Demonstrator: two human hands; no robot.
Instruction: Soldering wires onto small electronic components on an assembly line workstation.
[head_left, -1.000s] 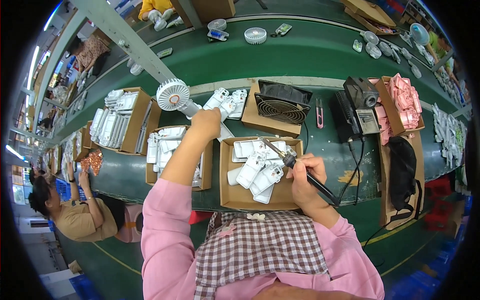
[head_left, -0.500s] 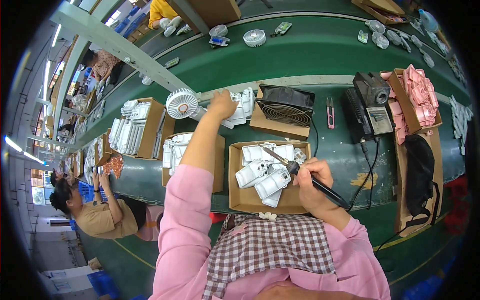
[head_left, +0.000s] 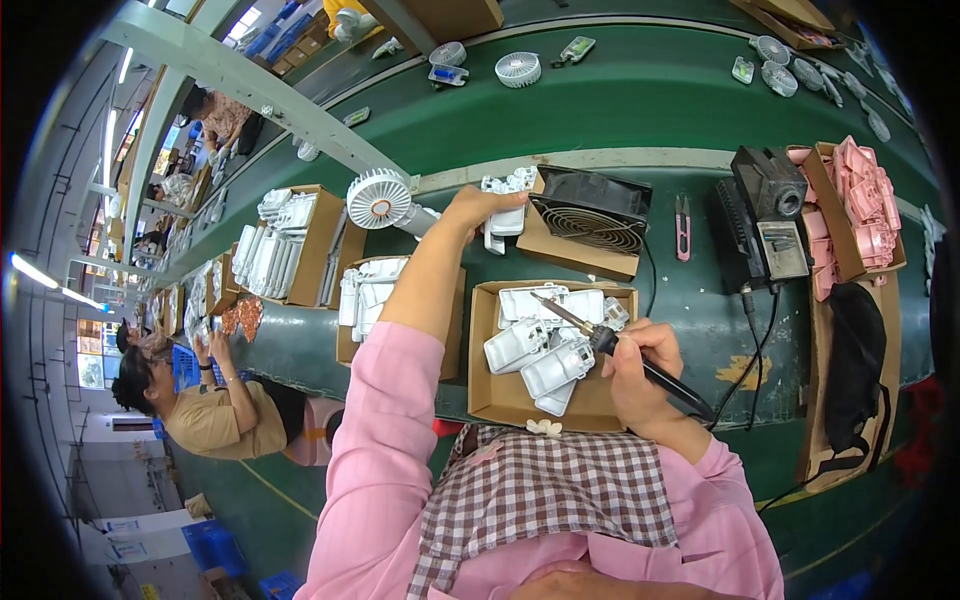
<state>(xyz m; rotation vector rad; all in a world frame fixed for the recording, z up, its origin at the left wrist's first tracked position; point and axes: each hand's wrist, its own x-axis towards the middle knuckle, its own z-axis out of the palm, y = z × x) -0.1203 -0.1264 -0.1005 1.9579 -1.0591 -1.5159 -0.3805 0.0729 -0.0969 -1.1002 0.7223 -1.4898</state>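
My right hand [head_left: 645, 375] is wrapped around the black handle of a soldering iron [head_left: 672, 388]. Its metal tip points up and left over a cardboard box [head_left: 480, 395] of white plastic housings [head_left: 555, 368], several of them piled loosely. Stretched out to the far side of the bench, my left hand [head_left: 478, 207] has its fingers closed on a white plastic housing [head_left: 508, 218]. More white parts sit right behind that piece, and my hand covers some of it. Left of this hand stands a white handheld fan [head_left: 380, 200] with a round grille.
A black box fan [head_left: 590, 210] stands on cardboard beyond the box. Farther right lie pink thread snips [head_left: 683, 230], a black soldering station [head_left: 770, 215] with cables, and a box of pink parts [head_left: 862, 215]. Boxes of white parts [head_left: 290, 245] line the left. A co-worker [head_left: 215, 410] is at far left.
My left hand has shifted right, away from the round white fan, and the white housing at its fingers has moved with it. My right hand keeps the soldering iron over the box.
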